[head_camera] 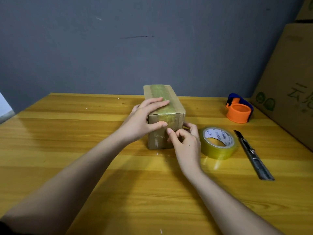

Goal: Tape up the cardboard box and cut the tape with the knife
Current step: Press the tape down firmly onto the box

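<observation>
A small cardboard box (pixel 176 106) stands on the wooden table (pixel 67 133), with a strip of yellowish tape running along its top and down its near face. My left hand (pixel 144 119) lies on the box's near top corner, fingers straight on the tape and thumb on the near face. My right hand (pixel 184 141) is at the near face, thumb and fingertips curled against the tape's lower end. A roll of yellowish tape (pixel 217 142) lies flat just right of the box. The utility knife (pixel 252 153) lies further right, blade end pointing away.
An orange and blue tape dispenser (pixel 239 108) sits at the back right. Large cardboard cartons (pixel 288 85) stand along the table's right edge. A grey wall runs behind the table.
</observation>
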The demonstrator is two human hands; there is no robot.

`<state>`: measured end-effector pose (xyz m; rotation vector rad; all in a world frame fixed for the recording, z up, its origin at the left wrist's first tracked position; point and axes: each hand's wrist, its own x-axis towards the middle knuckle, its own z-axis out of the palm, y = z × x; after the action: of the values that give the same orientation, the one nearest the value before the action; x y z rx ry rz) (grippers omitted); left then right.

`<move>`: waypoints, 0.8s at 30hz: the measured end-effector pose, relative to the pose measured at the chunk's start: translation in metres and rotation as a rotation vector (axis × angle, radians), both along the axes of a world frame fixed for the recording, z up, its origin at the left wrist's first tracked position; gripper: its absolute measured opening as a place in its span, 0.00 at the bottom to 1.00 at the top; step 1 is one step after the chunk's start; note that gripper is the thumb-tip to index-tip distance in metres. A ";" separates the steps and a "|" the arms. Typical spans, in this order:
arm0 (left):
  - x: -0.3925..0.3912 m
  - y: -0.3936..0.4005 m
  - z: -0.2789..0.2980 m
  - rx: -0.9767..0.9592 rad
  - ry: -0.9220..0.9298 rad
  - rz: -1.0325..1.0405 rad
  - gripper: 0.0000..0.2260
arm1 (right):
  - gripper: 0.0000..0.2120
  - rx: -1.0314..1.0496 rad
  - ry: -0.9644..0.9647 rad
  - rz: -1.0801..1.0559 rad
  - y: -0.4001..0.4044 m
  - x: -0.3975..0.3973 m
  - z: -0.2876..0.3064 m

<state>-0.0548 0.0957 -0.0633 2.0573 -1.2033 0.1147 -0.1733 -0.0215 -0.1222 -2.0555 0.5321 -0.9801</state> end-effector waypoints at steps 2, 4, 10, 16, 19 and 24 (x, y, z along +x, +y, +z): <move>-0.001 0.000 0.000 0.002 -0.021 -0.005 0.31 | 0.17 -0.005 -0.014 0.000 -0.001 0.000 -0.001; -0.001 0.001 0.001 0.007 -0.047 -0.008 0.31 | 0.18 -0.013 -0.031 0.009 -0.001 -0.001 0.000; -0.003 0.002 0.005 0.079 -0.121 0.006 0.37 | 0.13 0.184 -0.238 0.019 -0.007 -0.002 0.010; -0.006 0.005 0.010 0.055 0.009 -0.053 0.36 | 0.23 0.165 -0.190 0.309 -0.021 0.009 0.047; -0.009 0.001 0.006 -0.118 0.154 -0.061 0.26 | 0.23 0.067 -0.067 0.465 -0.030 0.017 0.053; -0.007 -0.004 0.002 -0.219 0.197 -0.054 0.19 | 0.18 -0.063 -0.022 0.425 -0.040 0.022 0.052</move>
<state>-0.0622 0.0920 -0.0614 1.7999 -1.0746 0.0160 -0.1512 -0.0618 -0.0700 -2.0922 0.0444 -0.7699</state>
